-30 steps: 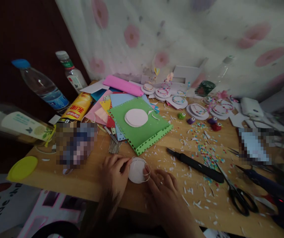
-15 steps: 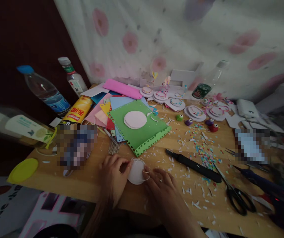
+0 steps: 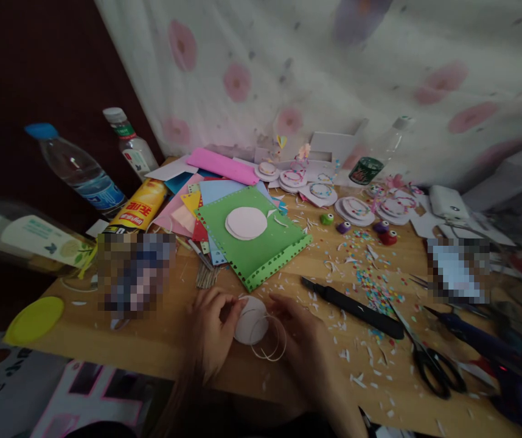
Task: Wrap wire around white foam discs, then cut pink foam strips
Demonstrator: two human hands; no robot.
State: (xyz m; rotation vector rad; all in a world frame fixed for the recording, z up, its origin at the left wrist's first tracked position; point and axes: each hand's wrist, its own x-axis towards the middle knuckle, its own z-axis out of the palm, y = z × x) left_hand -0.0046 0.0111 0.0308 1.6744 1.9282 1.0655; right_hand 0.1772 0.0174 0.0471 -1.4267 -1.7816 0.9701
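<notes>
A small white round disc (image 3: 250,322) lies at the table's front edge between my hands. My left hand (image 3: 213,328) is closed at the disc's left edge, thumb and finger pressed against it. Thin pale wire loops (image 3: 270,358) curl over the disc's right side and stick out past its rim. My right hand (image 3: 304,334) is beside these loops, forefinger stretched forward and fingers slightly curved. Its lower fingers are partly hidden. Beyond the disc, white paper ovals (image 3: 246,222) rest on a green paper sheet (image 3: 256,258).
A black craft knife (image 3: 356,310), scissors (image 3: 434,365) and a dark glue gun (image 3: 475,340) lie on the right among paper scraps and coloured bits. Several bottles stand or lean at left, near a yellow tube (image 3: 140,207). Beaded discs (image 3: 354,210) line the back.
My right hand has lifted from lying flat and shifted slightly right. The wire loops now spread wider and lower beyond the disc's right side. My left hand stays at the disc.
</notes>
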